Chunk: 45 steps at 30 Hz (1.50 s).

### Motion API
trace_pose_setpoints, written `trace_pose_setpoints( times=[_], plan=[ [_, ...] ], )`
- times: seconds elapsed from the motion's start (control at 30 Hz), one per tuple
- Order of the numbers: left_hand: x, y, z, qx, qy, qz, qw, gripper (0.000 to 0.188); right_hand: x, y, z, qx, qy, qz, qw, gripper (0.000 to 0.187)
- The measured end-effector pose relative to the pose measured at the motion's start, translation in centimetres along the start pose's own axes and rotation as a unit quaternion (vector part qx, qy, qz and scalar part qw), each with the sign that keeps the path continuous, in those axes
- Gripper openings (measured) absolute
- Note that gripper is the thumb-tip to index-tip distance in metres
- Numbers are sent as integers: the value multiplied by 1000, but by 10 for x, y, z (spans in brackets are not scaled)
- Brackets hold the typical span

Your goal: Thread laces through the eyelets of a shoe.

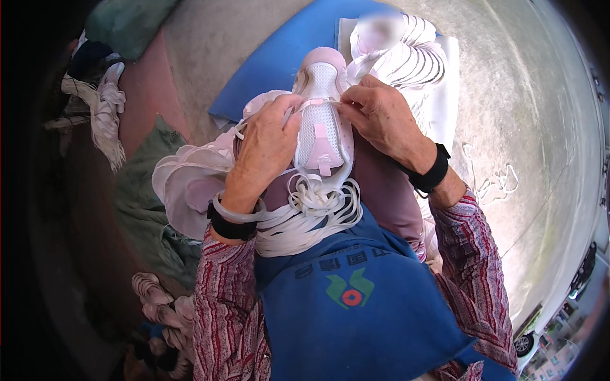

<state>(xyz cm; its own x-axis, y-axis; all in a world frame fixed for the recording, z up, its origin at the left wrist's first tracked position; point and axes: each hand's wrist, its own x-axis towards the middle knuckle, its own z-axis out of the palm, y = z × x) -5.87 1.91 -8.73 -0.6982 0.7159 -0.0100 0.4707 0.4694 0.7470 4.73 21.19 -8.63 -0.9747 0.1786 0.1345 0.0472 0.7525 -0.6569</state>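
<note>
Watching through the head view, I see the pink-and-white shoe upper (322,130) at the upper middle of the frame, its toe pointing to the top edge, its long axis almost vertical. The right hand (381,117) pinches narrowly the white lace (324,101) crossing it. The left hand (268,141) curls at its left edge; its exact grip I cannot tell.

The shoe (307,141), pale pink with white mesh, lies face up, toe pointing away; the lace (327,101) (thin and white) stretches crosswise over its middle, fairly straight.
</note>
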Motion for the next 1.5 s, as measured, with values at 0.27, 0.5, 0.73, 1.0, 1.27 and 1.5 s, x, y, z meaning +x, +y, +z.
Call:
trace_pose_setpoints(
  times=[0.27,0.5,0.73,1.0,1.27,1.5],
  plan=[
    [-1,-8,-5,-28,-9,-4,1000,17,-6,-4,2,-101,-13,-62,993,15],
    [7,-14,-4,82,69,81,991,10,5,12,-13,-214,-9,-193,957,20],
    [2,-24,-12,57,164,117,978,22,-17,16,-3,-85,-39,-56,994,29],
    [-32,2,-5,-159,11,-156,975,20,-28,1,0,129,4,99,987,18],
    [-17,-20,2,-35,27,-70,997,24,3,8,9,30,23,18,999,16],
    [-14,-30,-1,-110,-15,-121,986,27,-7,8,-3,50,7,32,998,11]
  ],
)
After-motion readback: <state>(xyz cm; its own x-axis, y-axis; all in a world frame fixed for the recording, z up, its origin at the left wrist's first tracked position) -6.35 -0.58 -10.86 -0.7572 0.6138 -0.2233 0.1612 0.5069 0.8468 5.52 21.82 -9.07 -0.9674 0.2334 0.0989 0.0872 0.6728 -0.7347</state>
